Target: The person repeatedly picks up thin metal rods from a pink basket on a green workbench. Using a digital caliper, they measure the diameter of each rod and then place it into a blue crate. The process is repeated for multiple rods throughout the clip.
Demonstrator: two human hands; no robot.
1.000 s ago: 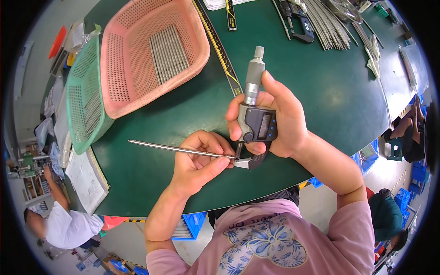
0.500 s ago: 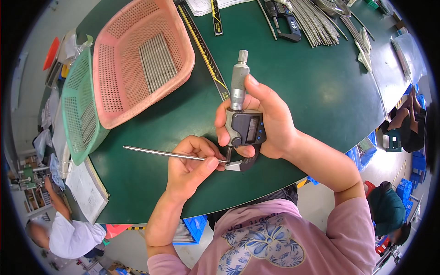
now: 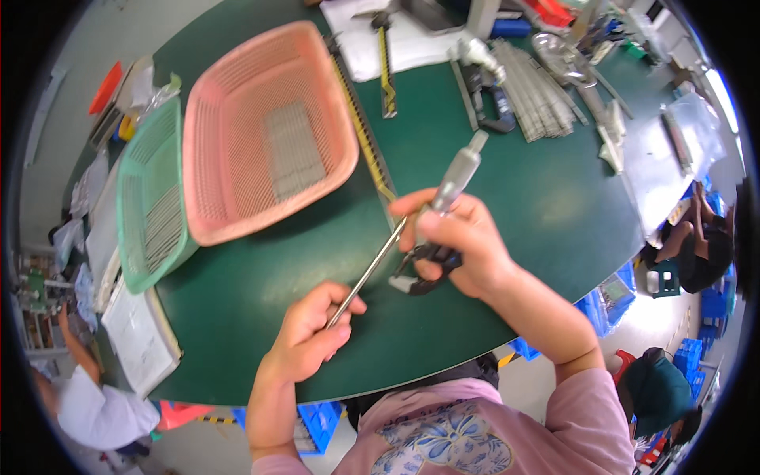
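My left hand (image 3: 305,336) pinches the lower end of a thin metal rod (image 3: 368,271) between thumb and fingers. The rod slants up and to the right, its far end close to the fingertips of my right hand; whether they touch it I cannot tell. In my right hand (image 3: 467,241) is a digital micrometer (image 3: 457,176), gripped round its body with the grey thimble pointing up and right. Its dark frame (image 3: 416,283) hangs below my fingers, apart from the rod. My fingers hide the micrometer's display, and the tool is slightly blurred.
A pink basket (image 3: 346,190) with a row of rods (image 3: 293,150) stands left, beside a green basket (image 3: 131,269). A steel ruler (image 3: 360,119) lies by the pink one. Another micrometer (image 3: 496,111) and a rod pile (image 3: 534,91) lie at the back. Co-workers are at both sides.
The rod has come out of the micrometer's jaws and swung from nearly level to a steep slant. My left hand has moved down; the micrometer has tilted right. The view has shifted too.
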